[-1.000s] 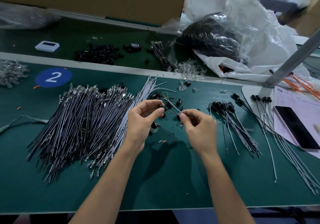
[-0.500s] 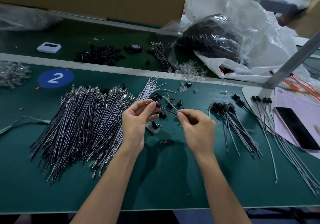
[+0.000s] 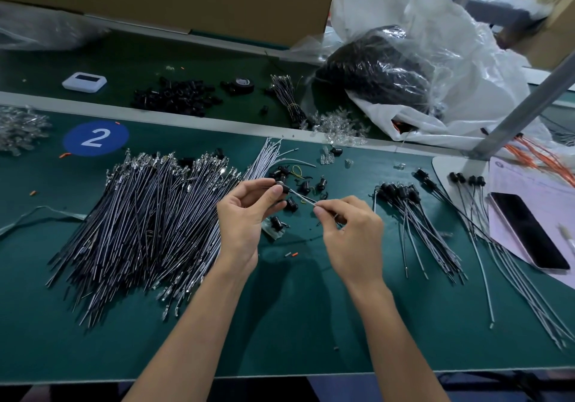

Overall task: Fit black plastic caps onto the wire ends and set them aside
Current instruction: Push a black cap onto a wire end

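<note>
Head view: two bare forearms rise from the bottom edge over the green mat [image 3: 295, 324]. The right hand [image 3: 351, 230] sits knuckles up, thumb and forefinger closed tight on a thin wire [image 3: 303, 198], its other fingers curled beneath. From that pinch the wire slants up and left to the left hand [image 3: 245, 212], which is turned with its palm toward the right hand and pinches a black cap [image 3: 281, 189] between thumb tip and forefinger. The cap sits at the wire's far end, right at the left fingertips and off the mat; how far it is seated cannot be told. Just behind and below the hands lie loose caps [image 3: 306, 186]. To the left spreads a big pile of bare wires [image 3: 149, 224]; to the right fans a bunch of capped wires [image 3: 413, 215], with a phone [image 3: 529, 233] on paper beyond it. Farther back are a blue disc marked 2 [image 3: 95, 138], a heap of black caps [image 3: 177, 96], a tape roll [image 3: 242, 84] and a clear plastic bag [image 3: 404, 68].
</note>
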A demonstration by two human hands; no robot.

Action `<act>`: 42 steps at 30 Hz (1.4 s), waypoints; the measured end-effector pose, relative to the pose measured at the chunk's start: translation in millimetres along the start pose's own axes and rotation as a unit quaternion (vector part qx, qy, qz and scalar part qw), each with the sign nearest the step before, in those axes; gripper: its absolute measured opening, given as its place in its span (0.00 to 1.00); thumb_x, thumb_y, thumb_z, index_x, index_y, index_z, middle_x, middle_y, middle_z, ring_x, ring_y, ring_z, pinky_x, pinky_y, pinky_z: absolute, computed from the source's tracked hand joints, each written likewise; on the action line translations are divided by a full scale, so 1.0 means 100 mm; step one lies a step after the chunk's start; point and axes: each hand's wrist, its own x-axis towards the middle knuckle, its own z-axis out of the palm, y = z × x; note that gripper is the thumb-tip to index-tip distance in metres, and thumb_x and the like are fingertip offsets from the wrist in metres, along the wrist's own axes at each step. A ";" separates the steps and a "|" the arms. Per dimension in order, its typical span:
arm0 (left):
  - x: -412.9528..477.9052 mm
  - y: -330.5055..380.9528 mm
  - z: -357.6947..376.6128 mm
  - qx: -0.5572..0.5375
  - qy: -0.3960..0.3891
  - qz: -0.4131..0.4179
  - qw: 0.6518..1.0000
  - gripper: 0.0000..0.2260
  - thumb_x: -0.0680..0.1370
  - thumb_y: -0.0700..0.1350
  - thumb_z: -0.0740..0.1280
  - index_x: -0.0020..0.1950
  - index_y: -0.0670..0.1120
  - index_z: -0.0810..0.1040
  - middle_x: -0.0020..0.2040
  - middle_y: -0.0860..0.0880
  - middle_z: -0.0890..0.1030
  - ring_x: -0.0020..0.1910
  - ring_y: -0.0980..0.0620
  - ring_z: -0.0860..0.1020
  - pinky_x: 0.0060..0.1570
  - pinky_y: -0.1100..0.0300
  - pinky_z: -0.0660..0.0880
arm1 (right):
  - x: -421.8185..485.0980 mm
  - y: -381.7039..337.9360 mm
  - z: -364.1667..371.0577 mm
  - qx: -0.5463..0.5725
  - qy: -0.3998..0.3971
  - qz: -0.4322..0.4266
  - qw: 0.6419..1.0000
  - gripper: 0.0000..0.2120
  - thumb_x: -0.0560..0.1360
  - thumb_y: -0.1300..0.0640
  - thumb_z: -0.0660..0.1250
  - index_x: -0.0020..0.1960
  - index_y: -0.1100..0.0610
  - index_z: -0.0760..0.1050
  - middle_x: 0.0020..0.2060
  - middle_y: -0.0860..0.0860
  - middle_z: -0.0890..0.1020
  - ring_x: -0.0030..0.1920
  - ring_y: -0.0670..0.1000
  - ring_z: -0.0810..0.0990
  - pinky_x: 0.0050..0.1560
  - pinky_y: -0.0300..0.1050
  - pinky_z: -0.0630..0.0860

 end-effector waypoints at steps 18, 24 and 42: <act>0.00 0.00 0.02 0.018 -0.018 -0.019 1.000 0.09 0.71 0.31 0.72 0.47 0.41 0.83 0.42 0.45 0.86 0.39 0.50 0.84 0.41 0.63 0.80 | 0.09 -0.01 0.11 0.018 -0.015 0.020 1.000 0.04 0.78 0.61 0.65 0.45 0.58 0.77 0.40 0.48 0.78 0.44 0.52 0.76 0.46 0.42 0.70; -0.02 0.02 0.03 0.009 -0.016 -0.018 1.000 0.11 0.65 0.38 0.74 0.47 0.41 0.83 0.42 0.44 0.86 0.39 0.49 0.84 0.42 0.62 0.80 | 0.10 0.00 0.14 0.032 -0.026 0.016 0.999 0.08 0.78 0.57 0.67 0.41 0.58 0.77 0.35 0.47 0.78 0.36 0.45 0.73 0.40 0.35 0.64; 0.00 -0.03 0.02 0.011 -0.055 -0.044 0.997 0.07 0.66 0.36 0.74 0.41 0.44 0.86 0.41 0.43 0.86 0.40 0.49 0.84 0.41 0.63 0.80 | 0.17 -0.05 0.18 0.056 -0.024 -0.049 0.997 0.09 0.70 0.62 0.76 0.49 0.57 0.85 0.34 0.47 0.77 0.33 0.38 0.72 0.41 0.23 0.66</act>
